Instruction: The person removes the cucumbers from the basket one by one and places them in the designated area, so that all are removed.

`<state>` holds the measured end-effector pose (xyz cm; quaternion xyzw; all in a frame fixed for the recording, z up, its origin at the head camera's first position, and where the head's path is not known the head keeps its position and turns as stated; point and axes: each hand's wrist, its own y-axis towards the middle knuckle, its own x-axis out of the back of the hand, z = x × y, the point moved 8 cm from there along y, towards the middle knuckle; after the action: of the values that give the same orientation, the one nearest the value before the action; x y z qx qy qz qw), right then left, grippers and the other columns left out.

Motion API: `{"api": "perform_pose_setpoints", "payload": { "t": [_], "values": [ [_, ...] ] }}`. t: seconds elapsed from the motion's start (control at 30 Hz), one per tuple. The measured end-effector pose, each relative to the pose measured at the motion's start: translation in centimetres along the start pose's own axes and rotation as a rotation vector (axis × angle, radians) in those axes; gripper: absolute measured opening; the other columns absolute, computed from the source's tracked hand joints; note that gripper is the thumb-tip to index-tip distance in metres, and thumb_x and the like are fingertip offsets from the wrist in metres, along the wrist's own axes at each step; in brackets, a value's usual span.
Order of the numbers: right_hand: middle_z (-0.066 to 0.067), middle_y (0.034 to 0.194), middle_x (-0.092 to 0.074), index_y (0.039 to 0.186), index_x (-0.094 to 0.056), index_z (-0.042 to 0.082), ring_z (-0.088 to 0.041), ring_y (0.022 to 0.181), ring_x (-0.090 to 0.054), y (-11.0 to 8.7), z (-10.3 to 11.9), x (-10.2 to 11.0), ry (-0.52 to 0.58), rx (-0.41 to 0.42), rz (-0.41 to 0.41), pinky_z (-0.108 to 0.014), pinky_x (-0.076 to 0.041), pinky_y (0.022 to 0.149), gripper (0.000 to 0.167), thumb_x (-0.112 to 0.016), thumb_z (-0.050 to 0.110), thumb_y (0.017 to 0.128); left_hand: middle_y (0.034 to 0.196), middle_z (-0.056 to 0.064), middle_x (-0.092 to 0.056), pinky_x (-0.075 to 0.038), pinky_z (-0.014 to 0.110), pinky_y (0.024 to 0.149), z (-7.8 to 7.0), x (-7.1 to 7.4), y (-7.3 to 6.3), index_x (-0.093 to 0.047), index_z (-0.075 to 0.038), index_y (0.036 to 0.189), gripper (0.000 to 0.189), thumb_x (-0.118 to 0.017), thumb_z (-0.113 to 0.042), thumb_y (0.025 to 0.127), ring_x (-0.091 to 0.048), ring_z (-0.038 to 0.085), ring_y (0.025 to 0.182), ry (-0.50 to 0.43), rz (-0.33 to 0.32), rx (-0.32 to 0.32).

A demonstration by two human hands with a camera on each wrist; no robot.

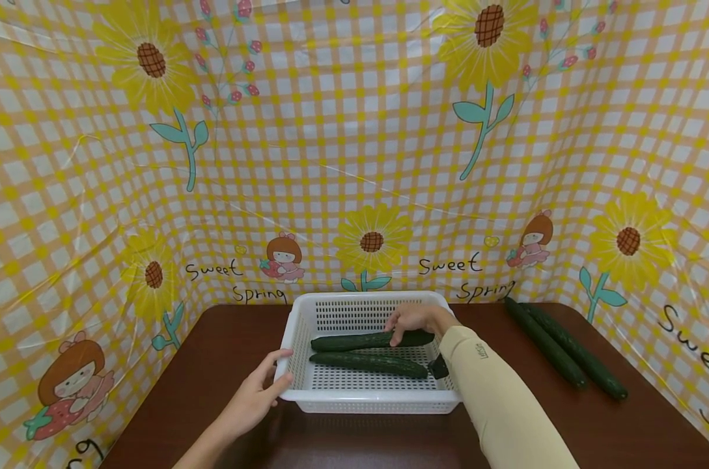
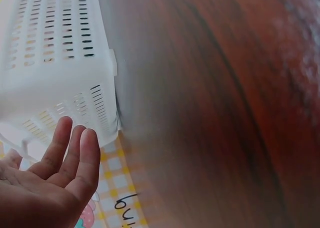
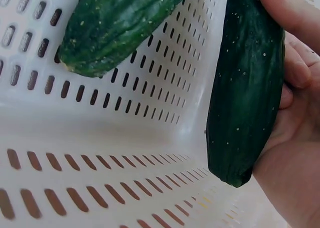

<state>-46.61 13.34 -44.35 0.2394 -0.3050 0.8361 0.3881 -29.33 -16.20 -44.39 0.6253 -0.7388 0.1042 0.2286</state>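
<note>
My right hand reaches into a white plastic basket and grips a dark green cucumber that lies along its far side. In the right wrist view, the thumb and fingers are round this cucumber, its blunt end pointing down. A second cucumber lies nearer in the basket, roughly parallel to the first. My left hand holds the basket's left rim, with thumb and index finger over the edge. The left wrist view shows its other fingers outside the basket wall, slightly bent.
Two more cucumbers lie side by side on the brown table at the right, one cucumber left of the other cucumber. A checked cloth with sunflowers encloses the table at the back and both sides.
</note>
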Motion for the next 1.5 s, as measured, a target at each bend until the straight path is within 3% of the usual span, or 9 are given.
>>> {"api": "perform_pose_setpoints", "payload": {
  "t": [0.4, 0.8, 1.0, 1.3, 1.5],
  "values": [
    [-0.009, 0.136, -0.062, 0.109, -0.076, 0.008, -0.037, 0.138, -0.046, -0.1, 1.1, 1.6, -0.014, 0.026, -0.016, -0.054, -0.038, 0.112, 0.027, -0.080, 0.009, 0.082, 0.120, 0.019, -0.064, -0.051, 0.033, 0.069, 0.0, -0.1, 0.0, -0.045, -0.021, 0.146, 0.047, -0.058, -0.031, 0.103, -0.061, 0.017, 0.089, -0.001, 0.003, 0.011],
    [-0.017, 0.142, -0.057, 0.116, -0.074, 0.004, -0.040, 0.140, -0.042, -1.7, 3.0, 3.8, -0.003, 0.077, -0.029, -0.055, -0.038, 0.112, 0.034, -0.079, 0.012, 0.083, 0.120, 0.020, -0.064, -0.051, 0.032, 0.069, 0.0, 0.0, 0.1, -0.045, -0.021, 0.146, 0.047, -0.059, -0.033, 0.103, -0.061, 0.017, 0.089, -0.008, 0.004, 0.005],
    [-0.016, 0.144, -0.055, 0.126, -0.068, 0.006, -0.041, 0.141, -0.040, -2.6, 3.3, 5.0, 0.000, 0.075, -0.053, -0.055, -0.039, 0.111, 0.046, -0.080, 0.018, 0.084, 0.121, 0.019, -0.065, -0.051, 0.032, 0.069, 0.0, 0.0, 0.0, -0.044, -0.021, 0.147, 0.046, -0.058, -0.029, 0.103, -0.061, 0.015, 0.089, -0.008, 0.001, 0.002],
    [-0.022, 0.148, -0.050, 0.124, -0.068, 0.003, -0.046, 0.143, -0.036, -4.2, 3.3, 6.7, 0.008, 0.111, -0.091, -0.050, -0.047, 0.103, 0.044, -0.080, 0.018, 0.084, 0.120, 0.018, -0.065, -0.051, 0.033, 0.069, -0.1, 0.1, 0.0, -0.045, -0.020, 0.146, 0.046, -0.059, -0.029, 0.103, -0.061, 0.015, 0.089, -0.006, 0.003, -0.004],
    [-0.023, 0.149, -0.048, 0.125, -0.067, 0.003, -0.047, 0.145, -0.031, -4.9, 3.0, 7.6, 0.026, 0.130, -0.108, -0.054, -0.042, 0.108, 0.045, -0.080, 0.020, 0.085, 0.119, 0.016, -0.065, -0.051, 0.033, 0.069, 0.0, 0.1, 0.0, -0.045, -0.021, 0.146, 0.046, -0.059, -0.030, 0.103, -0.061, 0.016, 0.090, -0.004, 0.001, 0.001]
  ]
}}
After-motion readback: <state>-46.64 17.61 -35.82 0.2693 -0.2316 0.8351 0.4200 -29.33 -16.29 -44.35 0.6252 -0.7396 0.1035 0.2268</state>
